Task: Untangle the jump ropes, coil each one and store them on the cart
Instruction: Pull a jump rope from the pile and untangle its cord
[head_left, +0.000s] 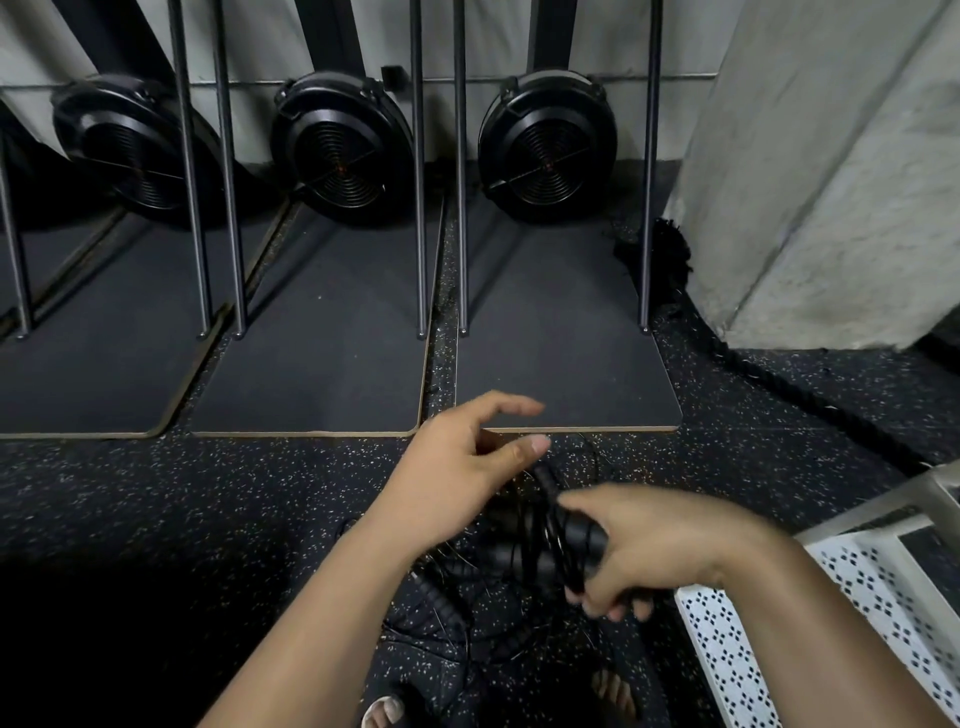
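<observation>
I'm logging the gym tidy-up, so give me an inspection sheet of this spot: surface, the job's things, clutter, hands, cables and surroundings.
Surface: black speckled rubber floor, very dim at lower left.
Job's things: jump ropes in a tangled bundle, thin cords trailing to the floor; white perforated cart at lower right, no rope seen on it.
Clutter: thick black rope lying along the foot of the concrete pillar.
Hands: right hand grips the bundle's handles; left hand is open above it, fingers spread.
Cables: nothing seen besides the ropes' own cords.
Surroundings: three black fan wheels standing on dark mats by the wall, with upright metal rails between them.
</observation>
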